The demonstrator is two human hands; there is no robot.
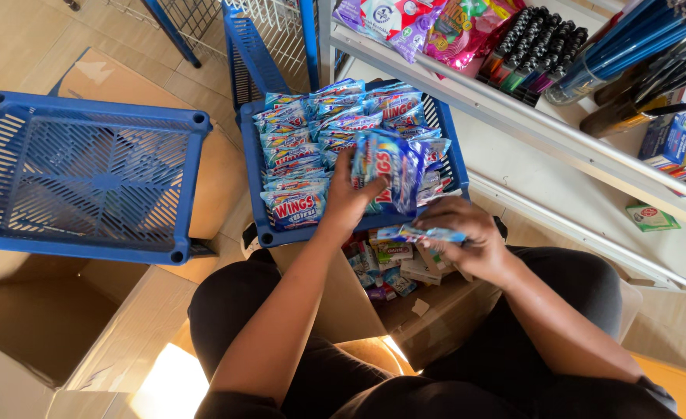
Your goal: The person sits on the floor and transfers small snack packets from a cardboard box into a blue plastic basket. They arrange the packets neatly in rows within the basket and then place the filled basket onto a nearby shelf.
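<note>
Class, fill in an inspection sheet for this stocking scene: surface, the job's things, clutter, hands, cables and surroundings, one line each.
Surface: tan tiled floor; no table, work is done over the person's lap.
Job's things: blue plastic basket filled with blue sachet packs; open cardboard box below it holding mixed small packets.
Clutter: second blue basket, upside down on an open cardboard carton.
Hands: left hand grips a bundle of blue sachets over the basket; right hand holds a few flat sachets.
Cables: nothing seen.
Surroundings: white shelf with pens, brushes and snack packets; wire rack behind.
</note>
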